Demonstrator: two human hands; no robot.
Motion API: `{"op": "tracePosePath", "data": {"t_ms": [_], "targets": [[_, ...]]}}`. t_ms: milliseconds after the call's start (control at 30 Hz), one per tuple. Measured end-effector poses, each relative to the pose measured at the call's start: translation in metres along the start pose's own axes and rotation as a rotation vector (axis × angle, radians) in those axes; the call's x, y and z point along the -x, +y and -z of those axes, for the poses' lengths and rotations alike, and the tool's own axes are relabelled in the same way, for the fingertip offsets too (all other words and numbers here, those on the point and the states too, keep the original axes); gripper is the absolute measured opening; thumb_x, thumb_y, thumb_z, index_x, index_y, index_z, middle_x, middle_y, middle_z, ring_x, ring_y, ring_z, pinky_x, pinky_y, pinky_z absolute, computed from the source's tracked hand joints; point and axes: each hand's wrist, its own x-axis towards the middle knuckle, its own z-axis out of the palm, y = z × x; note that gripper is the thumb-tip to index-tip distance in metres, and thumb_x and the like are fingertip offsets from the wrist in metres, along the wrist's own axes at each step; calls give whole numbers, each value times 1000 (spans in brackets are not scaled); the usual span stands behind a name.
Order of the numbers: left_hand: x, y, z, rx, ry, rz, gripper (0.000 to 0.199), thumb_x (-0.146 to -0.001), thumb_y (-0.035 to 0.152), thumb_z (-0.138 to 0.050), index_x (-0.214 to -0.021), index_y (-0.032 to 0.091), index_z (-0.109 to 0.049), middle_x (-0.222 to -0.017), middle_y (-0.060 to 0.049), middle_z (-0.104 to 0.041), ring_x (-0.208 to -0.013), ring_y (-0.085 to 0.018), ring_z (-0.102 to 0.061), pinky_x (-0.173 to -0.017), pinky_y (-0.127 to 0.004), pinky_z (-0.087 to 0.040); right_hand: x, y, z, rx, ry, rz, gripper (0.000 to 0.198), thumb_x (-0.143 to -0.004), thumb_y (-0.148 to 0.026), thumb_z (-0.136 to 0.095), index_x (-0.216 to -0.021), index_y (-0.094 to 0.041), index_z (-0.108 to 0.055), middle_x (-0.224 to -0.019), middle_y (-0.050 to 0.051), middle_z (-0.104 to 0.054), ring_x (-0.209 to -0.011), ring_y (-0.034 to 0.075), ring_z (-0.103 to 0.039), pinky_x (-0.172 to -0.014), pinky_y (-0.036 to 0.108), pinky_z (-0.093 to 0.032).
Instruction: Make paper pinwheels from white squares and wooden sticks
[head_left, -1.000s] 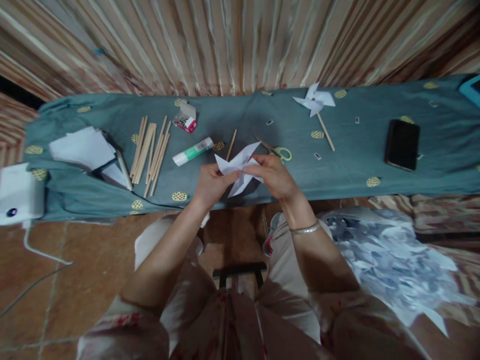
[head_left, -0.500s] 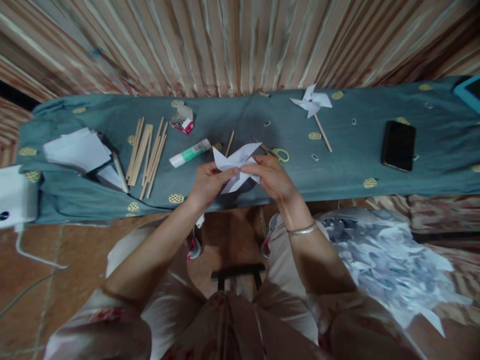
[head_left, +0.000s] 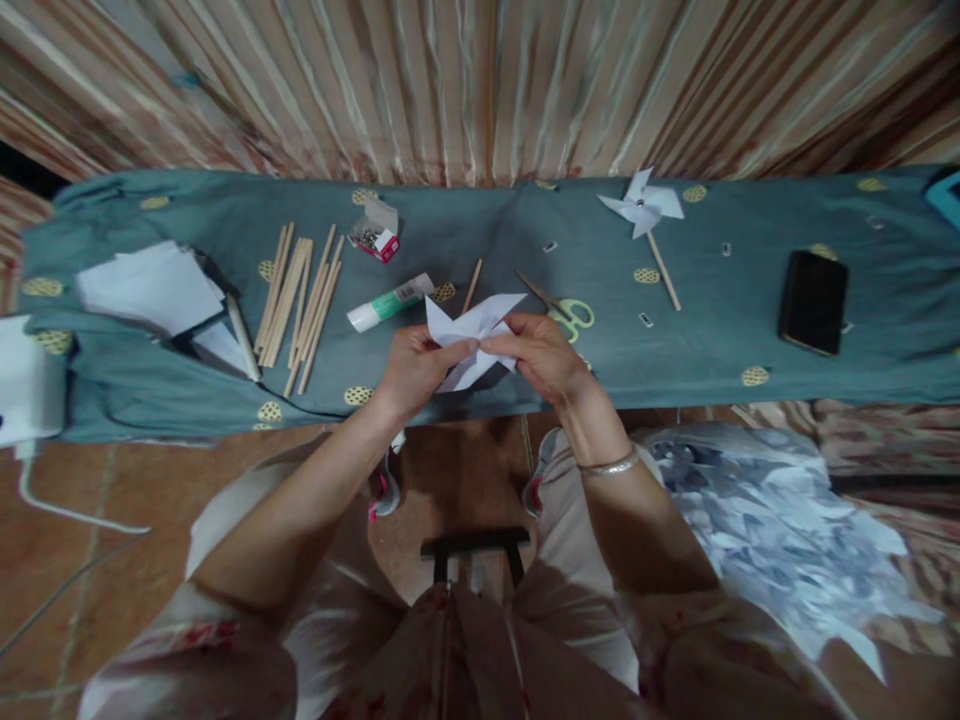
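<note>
A white paper pinwheel [head_left: 474, 322] is held between my two hands above the front of the cloth-covered table. My left hand [head_left: 417, 368] pinches it from the left, thumb pressed near its centre. From the other side my right hand [head_left: 546, 356] grips it, with the thumb tip meeting the left one at the middle. The fingers beneath the paper are hidden. Just behind the pinwheel lies a single wooden stick [head_left: 472, 284]. Scissors with pale green handles [head_left: 573, 316] rest beyond my right hand, and a glue stick [head_left: 390, 302] lies beyond my left.
Wooden sticks [head_left: 300, 310] lie left of a small open box of pins [head_left: 375, 228]. White paper sheets [head_left: 150, 285] are farther left. A finished pinwheel [head_left: 642, 204] on a stick and a black phone [head_left: 814, 302] lie right. A bag of paper pieces [head_left: 787, 530] stands beside my leg.
The view has shifted slightly, so items on the right of the table appear farther right. More of the scissors shows beside my right hand. Both hands keep their hold on the pinwheel.
</note>
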Motion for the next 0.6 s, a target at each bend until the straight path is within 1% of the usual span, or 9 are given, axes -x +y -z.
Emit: {"op": "tracePosePath", "data": {"t_ms": [100,200,267,333,367,433,500,533,600], "targets": [[-4,4,7,28,82,-24,16,-54,24,-84,-64,19,-73,-68,-1,-73,-60,-14,-63,-61,-26,-52,-1,-3,6,52,65,92,26,-58,-35,-85,-76,-21,-72,-82,-1,-74,-79,15,-66,-81,30,-52],[-10,13,17,72,205,-66,14,-54,17,-82,-62,19,-71,-65,0,-72,-58,-13,-62,-59,-25,-51,-4,-5,20,155,204,212,26,-66,-40,-80,-82,-22,-71,-93,1,-75,-92,17,-67,-89,31,-51],[-13,20,25,101,263,-100,12,-55,14,-79,-61,19,-70,-62,2,-70,-53,-10,-59,-56,-22,-49,-4,-3,28,299,302,299,21,-71,-39,-76,-82,-22,-70,-91,2,-74,-89,17,-67,-87,32,-52],[-15,25,31,121,300,-131,11,-56,12,-77,-60,19,-68,-59,3,-69,-49,-8,-56,-53,-19,-45,-2,0,31,524,366,366,14,-76,-34,-70,-83,-22,-70,-87,2,-74,-82,18,-67,-83,34,-53],[-15,27,34,128,310,-137,11,-57,12,-77,-60,18,-68,-59,3,-69,-49,-7,-55,-51,-19,-44,0,2,31,648,367,387,10,-78,-30,-67,-84,-22,-70,-87,2,-74,-82,18,-67,-82,35,-53],[-14,28,37,131,314,-129,12,-57,12,-77,-60,18,-67,-59,3,-68,-48,-7,-56,-49,-18,-43,5,6,25,846,308,418,11,-80,-24,-62,-87,-23,-71,-93,3,-74,-90,21,-67,-85,37,-53],[-13,27,37,126,304,-111,11,-56,14,-77,-60,18,-68,-59,3,-68,-48,-8,-56,-49,-19,-43,8,8,18,965,223,444,13,-80,-20,-61,-87,-23,-71,-102,5,-72,-102,23,-66,-89,38,-52],[-12,26,37,125,298,-103,11,-55,14,-77,-60,19,-69,-59,2,-68,-49,-8,-57,-50,-19,-44,9,9,13,1006,185,449,13,-80,-19,-61,-87,-23,-71,-105,6,-72,-105,23,-65,-91,38,-51],[-11,25,35,128,297,-97,12,-53,15,-78,-61,20,-71,-60,2,-69,-52,-10,-59,-53,-21,-47,9,11,7,1068,124,434,12,-81,-17,-61,-87,-21,-71,-102,7,-71,-101,23,-65,-91,38,-50]]}}
